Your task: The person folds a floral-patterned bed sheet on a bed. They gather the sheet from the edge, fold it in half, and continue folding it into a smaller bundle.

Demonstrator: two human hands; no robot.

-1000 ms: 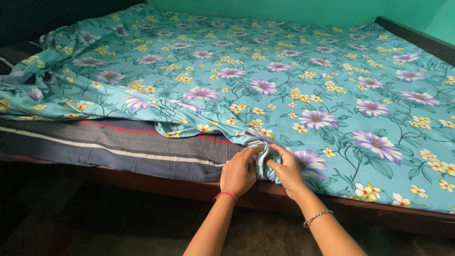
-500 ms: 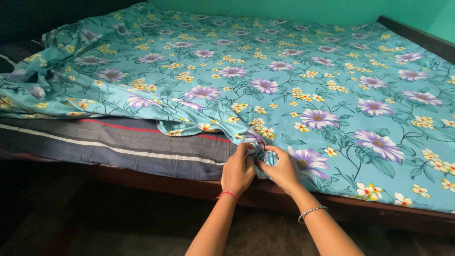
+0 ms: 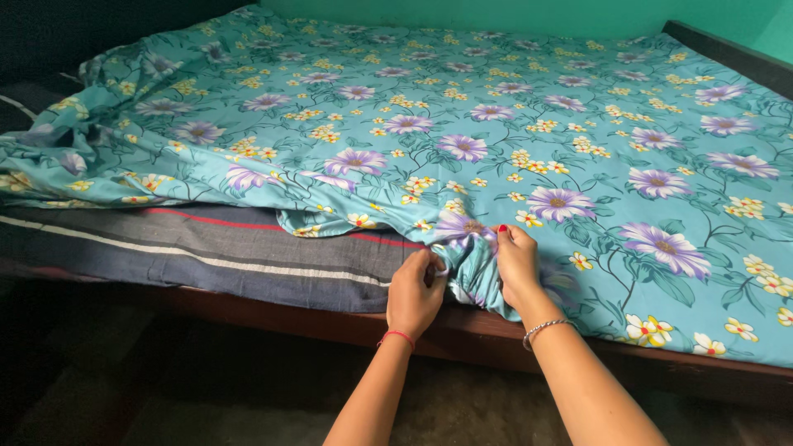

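Note:
A teal bedsheet [image 3: 496, 132] with purple and yellow flowers covers most of a bed. Its near edge is bunched at the front of the mattress [image 3: 248, 256]. My left hand [image 3: 415, 293], with a red thread at the wrist, grips the bunched edge from the left. My right hand [image 3: 519, 263], with a silver bracelet at the wrist, pinches the same fold from the right, slightly higher up. The fabric hangs gathered between both hands.
To the left the grey mattress with red and white stripes lies uncovered, the sheet rumpled above it. A dark wooden bed frame [image 3: 347, 326] runs along the front. A green wall [image 3: 496, 16] stands behind the bed. The floor below is dim.
My right hand has lifted up and to the right, pulling the bunched sheet edge upward. My left hand has stayed almost in place on the fold.

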